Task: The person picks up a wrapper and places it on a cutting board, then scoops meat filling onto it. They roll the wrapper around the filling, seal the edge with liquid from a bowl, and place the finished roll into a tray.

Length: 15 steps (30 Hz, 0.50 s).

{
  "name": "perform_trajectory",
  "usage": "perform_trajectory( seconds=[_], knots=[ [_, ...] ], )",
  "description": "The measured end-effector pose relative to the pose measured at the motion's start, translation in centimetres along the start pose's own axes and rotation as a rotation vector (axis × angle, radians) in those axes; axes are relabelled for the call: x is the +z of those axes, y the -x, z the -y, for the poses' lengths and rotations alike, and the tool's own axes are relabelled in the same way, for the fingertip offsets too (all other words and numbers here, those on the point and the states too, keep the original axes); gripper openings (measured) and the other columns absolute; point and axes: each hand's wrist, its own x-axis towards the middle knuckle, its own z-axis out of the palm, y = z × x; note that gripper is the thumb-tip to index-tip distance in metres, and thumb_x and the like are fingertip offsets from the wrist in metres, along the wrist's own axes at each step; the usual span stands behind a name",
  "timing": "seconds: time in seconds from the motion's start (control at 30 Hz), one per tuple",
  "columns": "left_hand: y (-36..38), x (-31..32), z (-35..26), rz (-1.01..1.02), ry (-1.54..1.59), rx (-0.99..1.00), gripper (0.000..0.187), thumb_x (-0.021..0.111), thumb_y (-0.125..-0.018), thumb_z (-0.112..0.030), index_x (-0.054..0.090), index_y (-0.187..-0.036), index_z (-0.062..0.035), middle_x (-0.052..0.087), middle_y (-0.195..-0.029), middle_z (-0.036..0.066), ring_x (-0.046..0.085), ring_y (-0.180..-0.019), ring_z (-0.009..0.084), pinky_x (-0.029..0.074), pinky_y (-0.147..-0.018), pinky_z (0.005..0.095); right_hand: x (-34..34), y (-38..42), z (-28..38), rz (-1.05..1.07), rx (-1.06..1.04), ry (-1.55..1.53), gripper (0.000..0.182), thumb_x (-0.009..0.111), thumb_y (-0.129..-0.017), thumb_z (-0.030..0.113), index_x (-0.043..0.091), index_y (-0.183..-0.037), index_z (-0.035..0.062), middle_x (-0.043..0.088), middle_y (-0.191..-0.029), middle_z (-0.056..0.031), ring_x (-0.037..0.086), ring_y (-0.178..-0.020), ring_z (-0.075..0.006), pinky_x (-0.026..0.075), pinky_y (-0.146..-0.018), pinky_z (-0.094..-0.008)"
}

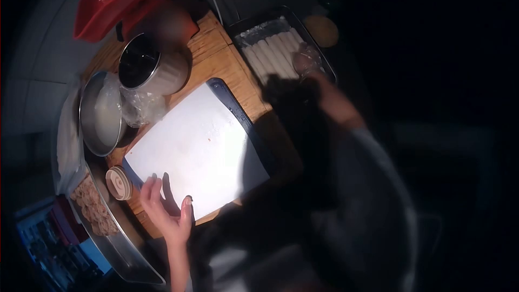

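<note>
My left hand [167, 213] is at the near left corner of a white cutting board [189, 135] with dark blue ends, thumb and fingers spread and nothing between them. Across from it, my right hand [309, 62] reaches over a dark rectangular tray [259, 33]. Pale, long rolls [267, 54] lie side by side in that tray, and the hand overlaps those at its right end. Shadow and blur hide the right fingertips; I cannot tell whether they grip a roll. A few small specks dot the board's lit surface.
A metal pot [157, 70] and a steel bowl [101, 113] stand left of the board, with clear plastic [143, 108] between. Behind is a red scale [119, 2]. A small round stack [119, 184] sits near a metal tray [127, 257] holding brownish filling [94, 205].
</note>
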Motion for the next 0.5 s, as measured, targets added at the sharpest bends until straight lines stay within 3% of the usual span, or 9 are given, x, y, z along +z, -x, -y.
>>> perform_trajectory(
  seconds=[0.17,0.23,0.27,0.33,0.4,0.5],
  knots=[
    [0.2,0.4,0.4,-0.031,0.094,0.002,0.065,0.077,-0.080,-0.022,0.050,-0.136,-0.0035,0.041,-0.140,0.022,0.042,-0.129,0.0398,0.036,-0.105,0.0471,0.4,1.9,0.1,-0.064,-0.040,-0.081,0.075,0.054,-0.094,0.047,0.033,-0.149,0.0010,0.046,-0.144,-0.0266,0.043,-0.136,-0.0394,0.036,-0.113,-0.0454],
    [0.5,0.5,0.7,-0.011,0.083,-0.014,0.068,0.076,-0.076,-0.011,0.048,-0.139,-0.0053,0.035,-0.144,0.018,0.039,-0.135,0.0357,0.037,-0.110,0.0453,-0.1,-0.5,-0.8,-0.016,-0.071,-0.096,0.078,0.054,-0.094,0.051,0.032,-0.150,0.0011,0.042,-0.147,-0.0285,0.038,-0.140,-0.0410,0.032,-0.115,-0.0459],
    [0.6,0.4,0.8,-0.010,0.075,-0.026,0.071,0.075,-0.075,-0.006,0.047,-0.140,-0.0062,0.032,-0.146,0.015,0.037,-0.138,0.0336,0.037,-0.112,0.0444,-3.6,0.1,0.3,0.011,-0.108,-0.227,0.084,0.053,-0.094,0.056,0.029,-0.152,0.0011,0.033,-0.153,-0.0297,0.033,-0.142,-0.0446,0.029,-0.117,-0.0475],
    [0.5,0.3,0.8,-0.045,0.043,-0.007,0.071,0.074,-0.075,-0.007,0.047,-0.141,-0.0066,0.031,-0.147,0.015,0.037,-0.138,0.0336,0.036,-0.112,0.0449,-6.3,-0.5,2.7,-0.208,-0.167,-0.537,0.086,0.055,-0.092,0.060,0.032,-0.150,0.0003,0.036,-0.151,-0.0286,0.037,-0.139,-0.0452,0.031,-0.116,-0.0479],
    [0.5,0.0,0.0,-0.068,0.041,-0.051,0.068,0.073,-0.077,-0.012,0.047,-0.141,-0.0071,0.032,-0.146,0.016,0.038,-0.136,0.0340,0.035,-0.112,0.0453,-12.1,3.1,7.1,-0.436,-0.446,-0.836,0.084,0.067,-0.088,0.055,0.038,-0.147,0.0028,0.047,-0.141,-0.0239,0.044,-0.135,-0.0379,0.040,-0.109,-0.0456],
    [0.5,-0.1,0.1,-0.127,0.087,0.025,0.066,0.073,-0.080,-0.017,0.048,-0.140,-0.0068,0.035,-0.143,0.018,0.039,-0.134,0.0344,0.036,-0.110,0.0441,-18.6,11.5,13.6,-0.365,-0.898,-0.910,0.084,0.080,-0.082,0.036,0.037,-0.149,0.0102,0.044,-0.146,-0.0171,0.046,-0.135,-0.0330,0.043,-0.108,-0.0439]
  ],
)
